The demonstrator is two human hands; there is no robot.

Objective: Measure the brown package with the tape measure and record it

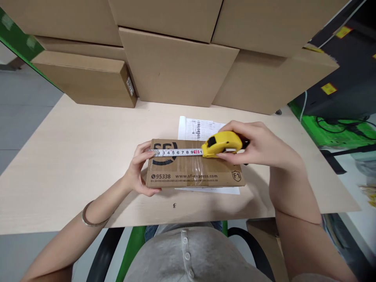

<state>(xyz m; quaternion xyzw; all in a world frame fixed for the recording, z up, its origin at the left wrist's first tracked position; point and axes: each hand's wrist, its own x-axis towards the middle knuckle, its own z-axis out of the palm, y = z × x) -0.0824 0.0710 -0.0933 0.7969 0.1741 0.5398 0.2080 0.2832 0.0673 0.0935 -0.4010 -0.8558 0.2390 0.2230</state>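
A small flat cardboard parcel (194, 172) with printed logo lies on the pale wooden table (76, 156), on top of a printed paper sheet (196, 127). My right hand (258, 145) is closed around a yellow tape measure (221, 144) at the parcel's upper right. The white tape blade (179, 152) runs left across the parcel's top to about the 10 mark. My left hand (139, 170) grips the parcel's left end, a finger pinning the blade's tip there. A metal bangle (88, 219) is on my left wrist.
Large cardboard boxes (176, 66) are stacked along the table's back edge, a smaller one (88, 80) at the back left. A green surface with black cables (337, 129) lies to the right. A chair's black armrests (102, 254) show below the table edge.
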